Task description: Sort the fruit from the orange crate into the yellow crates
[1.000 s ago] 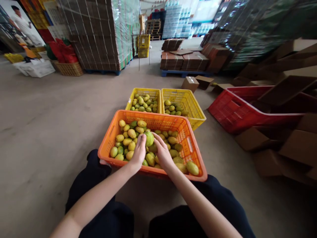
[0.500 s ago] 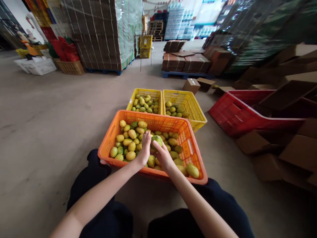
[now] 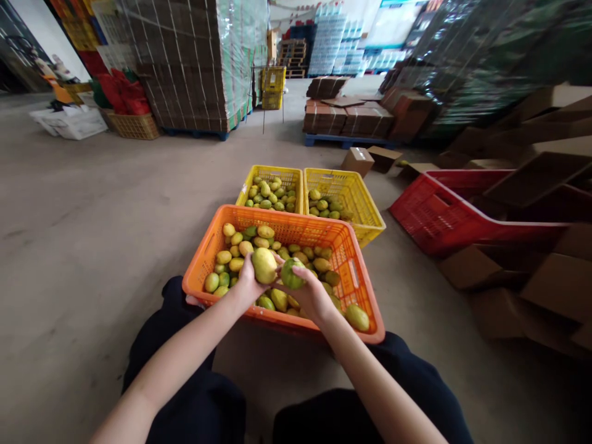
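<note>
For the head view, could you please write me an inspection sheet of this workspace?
Surface: grey floor with some dark marks.
Things: a yellow fruit and a green fruit, both held over the orange crate of similar fruit; behind it, two yellow crates, also holding fruit.
Clutter: red crate and jumbled cardboard boxes, at the right.
Hands: left hand holds the yellow fruit, right hand the green one.
Cables: nothing seen around the hands.
Surroundings: wrapped stack, flattened cardboard on a blue pallet.
</note>
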`<state>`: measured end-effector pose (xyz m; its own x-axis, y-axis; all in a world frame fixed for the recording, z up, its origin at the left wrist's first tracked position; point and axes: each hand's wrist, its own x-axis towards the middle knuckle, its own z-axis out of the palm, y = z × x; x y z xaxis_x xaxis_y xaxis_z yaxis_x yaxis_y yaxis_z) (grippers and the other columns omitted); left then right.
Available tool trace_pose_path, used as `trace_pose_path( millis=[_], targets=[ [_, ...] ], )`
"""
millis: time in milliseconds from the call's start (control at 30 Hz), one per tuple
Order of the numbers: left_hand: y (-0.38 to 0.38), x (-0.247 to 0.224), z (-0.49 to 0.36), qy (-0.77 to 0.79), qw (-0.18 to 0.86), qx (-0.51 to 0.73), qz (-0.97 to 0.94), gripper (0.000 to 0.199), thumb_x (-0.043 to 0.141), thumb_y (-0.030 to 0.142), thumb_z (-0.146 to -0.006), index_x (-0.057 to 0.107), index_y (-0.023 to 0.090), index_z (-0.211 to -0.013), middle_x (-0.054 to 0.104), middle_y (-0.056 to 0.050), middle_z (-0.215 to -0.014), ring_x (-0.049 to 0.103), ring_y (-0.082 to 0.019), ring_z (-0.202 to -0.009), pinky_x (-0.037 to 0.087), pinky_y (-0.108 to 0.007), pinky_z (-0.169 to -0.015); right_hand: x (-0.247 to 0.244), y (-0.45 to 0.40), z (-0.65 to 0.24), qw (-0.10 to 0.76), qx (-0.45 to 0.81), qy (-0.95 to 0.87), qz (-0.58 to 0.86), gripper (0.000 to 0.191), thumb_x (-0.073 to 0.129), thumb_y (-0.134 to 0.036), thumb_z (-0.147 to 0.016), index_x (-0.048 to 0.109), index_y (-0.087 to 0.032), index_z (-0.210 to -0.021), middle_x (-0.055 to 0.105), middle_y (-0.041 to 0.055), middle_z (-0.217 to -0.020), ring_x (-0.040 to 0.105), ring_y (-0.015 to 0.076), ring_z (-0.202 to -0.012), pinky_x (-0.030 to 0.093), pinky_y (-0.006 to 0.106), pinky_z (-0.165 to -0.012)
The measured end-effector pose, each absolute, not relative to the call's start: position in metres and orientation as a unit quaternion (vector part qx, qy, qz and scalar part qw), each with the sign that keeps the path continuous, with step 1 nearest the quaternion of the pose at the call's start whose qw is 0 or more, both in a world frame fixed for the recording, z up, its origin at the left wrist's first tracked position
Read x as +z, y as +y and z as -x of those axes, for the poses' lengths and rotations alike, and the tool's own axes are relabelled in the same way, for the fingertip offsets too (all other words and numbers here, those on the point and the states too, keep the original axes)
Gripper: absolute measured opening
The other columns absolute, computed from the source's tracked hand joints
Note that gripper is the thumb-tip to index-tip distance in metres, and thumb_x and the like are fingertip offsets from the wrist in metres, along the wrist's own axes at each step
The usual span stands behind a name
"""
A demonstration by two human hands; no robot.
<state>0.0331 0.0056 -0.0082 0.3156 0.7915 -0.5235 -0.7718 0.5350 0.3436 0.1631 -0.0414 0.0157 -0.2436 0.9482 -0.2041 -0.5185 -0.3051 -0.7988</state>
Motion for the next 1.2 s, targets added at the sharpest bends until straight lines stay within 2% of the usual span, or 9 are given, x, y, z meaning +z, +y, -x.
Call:
trace_pose_path(
  millis=[67,167,267,367,567,767,867,1000,1200],
  targets=[
    [0.011,0.001,-0.025,0.348,0.782,0.516,-0.022,0.031,0.049,0.043,-0.084,0.066,0.017,-0.086,0.073,-0.009,-0.085,0.071,-0.026,-0.085,0.058,-0.036,-0.072,0.018,-0.037,-0.166,0.528,0.713,-0.283,0.365,0.019,0.075,-0.032,-0.062,0.071,-0.021,-0.077,0.072,0.0040,-0.089,0.064,0.0227,-0.089,0.054,0.035,-0.078],
    [0.017,0.015,-0.015,0.366,0.737,0.558,-0.107,0.029,0.045,0.037,-0.079,0.063,0.016,-0.069,0.071,-0.009,-0.074,0.071,-0.024,-0.079,0.057,-0.031,-0.067,0.017,-0.031,-0.172,0.559,0.689,-0.250,0.388,0.028,0.079,-0.017,-0.054,0.073,-0.021,-0.080,0.070,-0.0003,-0.076,0.062,0.0150,-0.070,0.051,0.025,-0.064],
    [0.016,0.021,-0.011,0.360,0.673,0.584,-0.277,0.029,0.048,0.037,-0.073,0.061,0.017,-0.058,0.070,-0.009,-0.068,0.070,-0.024,-0.079,0.055,-0.029,-0.065,0.015,-0.030,-0.176,0.534,0.741,-0.205,0.353,0.022,0.079,-0.034,-0.063,0.072,-0.018,-0.076,0.067,0.0009,-0.068,0.061,0.0138,-0.060,0.046,0.023,-0.052],
    [0.008,0.020,-0.012,0.359,0.598,0.579,-0.422,0.030,0.052,0.037,-0.073,0.062,0.018,-0.053,0.070,-0.008,-0.067,0.069,-0.024,-0.079,0.053,-0.028,-0.067,0.012,-0.032,-0.175,0.497,0.788,-0.176,0.317,0.036,0.069,-0.050,-0.073,0.066,-0.016,-0.061,0.064,0.0037,-0.058,0.059,0.0152,-0.052,0.041,0.023,-0.041],
    [-0.008,0.023,-0.018,0.355,0.588,0.512,-0.515,0.033,0.053,0.037,-0.077,0.069,0.017,-0.056,0.071,-0.008,-0.066,0.068,-0.024,-0.074,0.049,-0.030,-0.065,0.013,-0.035,-0.170,0.512,0.788,-0.178,0.290,0.033,0.069,-0.036,-0.071,0.057,-0.017,-0.048,0.056,0.0006,-0.047,0.051,0.0128,-0.039,0.033,0.022,-0.032],
    [-0.007,0.026,-0.022,0.323,0.699,0.536,-0.346,0.025,0.051,0.020,-0.077,0.069,0.017,-0.060,0.069,-0.008,-0.064,0.069,-0.025,-0.085,0.052,-0.027,-0.066,0.019,-0.036,-0.173,0.517,0.777,-0.191,0.304,0.036,0.064,-0.041,-0.074,0.056,-0.018,-0.048,0.053,0.0010,-0.048,0.048,0.0128,-0.041,0.033,0.023,-0.033],
    [-0.002,0.028,-0.023,0.329,0.756,0.543,-0.159,0.032,0.043,0.027,-0.085,0.068,0.014,-0.069,0.067,-0.008,-0.063,0.070,-0.025,-0.083,0.056,-0.032,-0.072,0.018,-0.035,-0.173,0.529,0.773,-0.147,0.316,0.033,0.062,-0.044,-0.075,0.061,-0.018,-0.056,0.060,0.0032,-0.056,0.054,0.0146,-0.049,0.038,0.022,-0.037],
    [0.002,0.029,-0.018,0.316,0.788,0.529,-0.006,0.031,0.045,0.035,-0.088,0.067,0.013,-0.093,0.072,-0.009,-0.086,0.071,-0.024,-0.085,0.058,-0.040,-0.079,0.015,-0.033,-0.174,0.537,0.779,-0.107,0.305,0.023,0.061,-0.039,-0.077,0.069,-0.016,-0.077,0.069,0.0056,-0.072,0.063,0.0166,-0.063,0.049,0.023,-0.049],
    [0.002,0.023,-0.008,0.264,0.810,0.523,0.007,0.036,0.041,0.037,-0.095,0.064,0.020,-0.117,0.071,-0.010,-0.101,0.070,-0.020,-0.079,0.057,-0.026,-0.057,0.007,-0.028,-0.177,0.530,0.780,-0.103,0.316,0.025,0.060,-0.039,-0.083,0.068,-0.019,-0.093,0.072,0.0042,-0.076,0.059,0.0131,-0.053,0.046,0.021,-0.041]
  ],
)
